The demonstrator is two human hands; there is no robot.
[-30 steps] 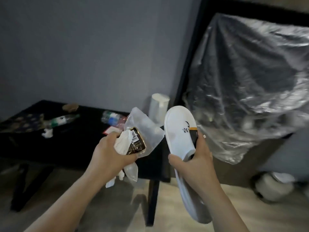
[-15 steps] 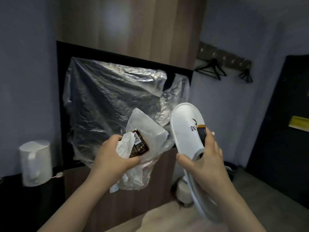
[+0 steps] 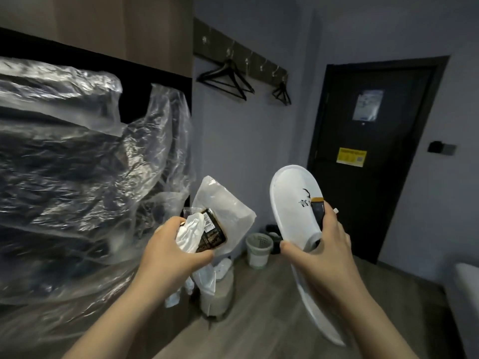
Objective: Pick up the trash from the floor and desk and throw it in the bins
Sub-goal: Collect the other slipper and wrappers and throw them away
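Observation:
My left hand [image 3: 171,248] grips a bundle of trash: a crumpled white tissue [image 3: 188,233], a dark brown wrapper [image 3: 212,233] and a clear plastic bag [image 3: 224,203]. My right hand [image 3: 321,251] holds a white disposable slipper [image 3: 294,200] together with a small black-and-orange packet [image 3: 318,209] pinned against it. Two bins stand on the floor ahead: a pale mesh bin [image 3: 258,248] by the wall and a lined bin [image 3: 220,294] just below my left hand.
A large object wrapped in clear plastic sheeting [image 3: 77,164] fills the left side. Black hangers [image 3: 228,79] hang on a wall rack. A dark door [image 3: 373,151] stands at the right. The wooden floor [image 3: 259,320] runs between me and the bins.
My view has swung right, away from the black desk and kettle, toward the door and the two bins. Both hands keep the same hold on their trash.

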